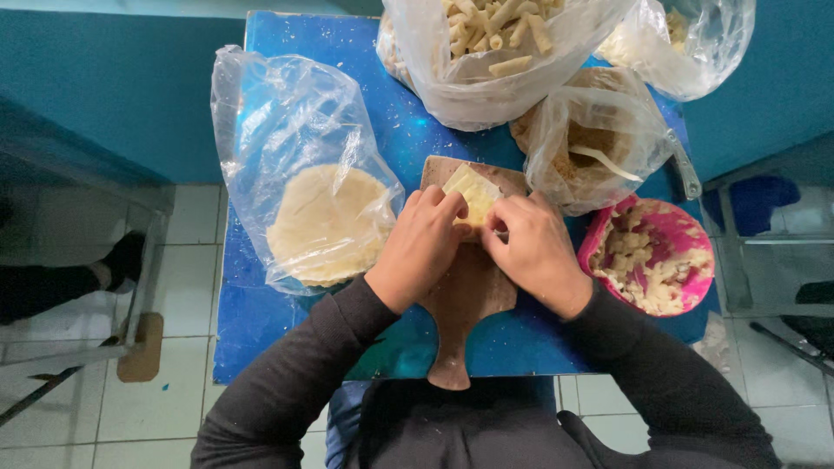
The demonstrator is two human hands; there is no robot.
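1. Where the fingertips meet, both hands work one pale dough sheet (472, 193): the left hand (420, 247) curls its fingers over the sheet's near-left edge, and the right hand (536, 252) pinches the near-right edge, so each grip is clenched on the dough rather than released.
2. That dough sheet lies on the far end of a wooden board (465, 291), partly tucked under the fingers; only its far half shows.
3. To roll well, I judge the fingers should press evenly from both sides and keep the fold tight, with thumbs behind the roll, so no filling squeezes out at the ends. Whether filling already sits inside is hidden by the hands.
4. What shows of the sheet is a tilted rectangle, one corner pointing away from the person toward the bags; its long axis seems to run from near-right to far-left, though the covered part makes this uncertain.
5. The board's own long axis runs toward the person, its rounded handle nearest the body.
6. Left of the board, a clear bag holds a stack of round dough discs (326, 224) on the blue desk (248, 334).
7. Right of the board sits a pink bowl (691, 291) of crumbly white filling.
8. Beyond, a bag of breadcrumbs (591, 148) and a bag of finished rolls (495, 43) stand close together.
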